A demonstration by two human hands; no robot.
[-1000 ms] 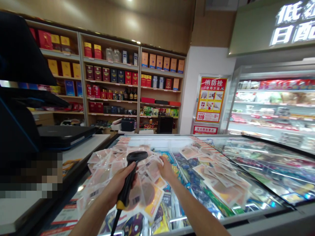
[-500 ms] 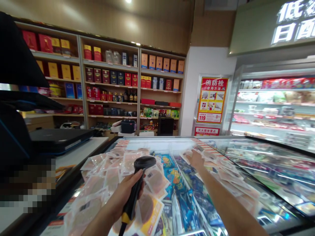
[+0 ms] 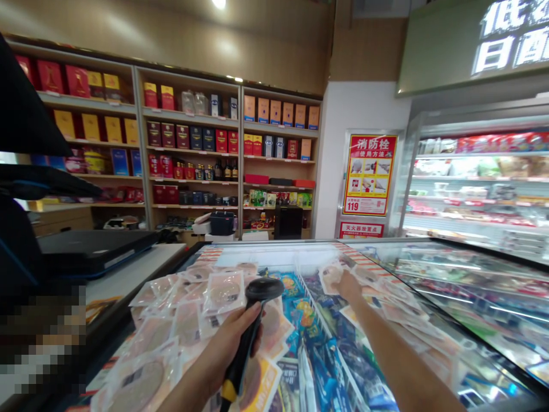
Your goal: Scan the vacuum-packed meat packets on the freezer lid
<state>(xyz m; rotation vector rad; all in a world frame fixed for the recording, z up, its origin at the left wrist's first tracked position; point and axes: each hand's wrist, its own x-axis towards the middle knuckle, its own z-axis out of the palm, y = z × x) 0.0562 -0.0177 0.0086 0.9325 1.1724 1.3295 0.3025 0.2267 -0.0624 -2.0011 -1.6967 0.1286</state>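
The left hand (image 3: 249,329) is wrapped tight around a black and yellow scanner (image 3: 262,289), over the near middle of the freezer (image 3: 277,256). The right hand (image 3: 350,285) is well apart from it, far and to the right. Its fingers are at a flat, clear packet (image 3: 329,278), but I cannot tell if they pinch it. That packet lies at the far end of the right pile (image 3: 429,337). The left pile (image 3: 150,372) spreads out left of the scanner.

The packets look slick and lie on top of each other, so pulling one could make others slide, or two could come up together. A shiny wrap could throw back light and stop the scanner reading it. If the left hand dips, the scanner could bump the packets under it.
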